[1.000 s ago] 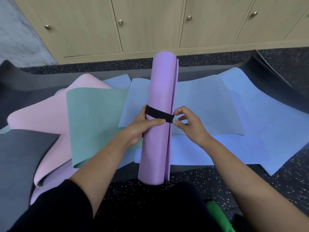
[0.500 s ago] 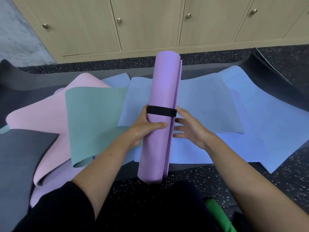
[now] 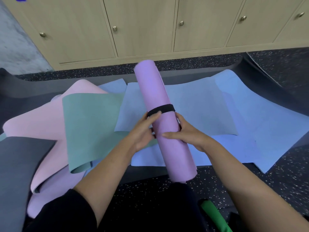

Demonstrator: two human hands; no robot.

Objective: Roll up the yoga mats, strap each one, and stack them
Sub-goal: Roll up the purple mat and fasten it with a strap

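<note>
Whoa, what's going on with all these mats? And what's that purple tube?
Someone is tidying up yoga mats. The left hand and the right hand both grip a rolled-up purple mat, holding it at a slant. A black strap already goes round its middle. The teal mat, pink mat and blue mats lie unrolled on the floor.
</note>
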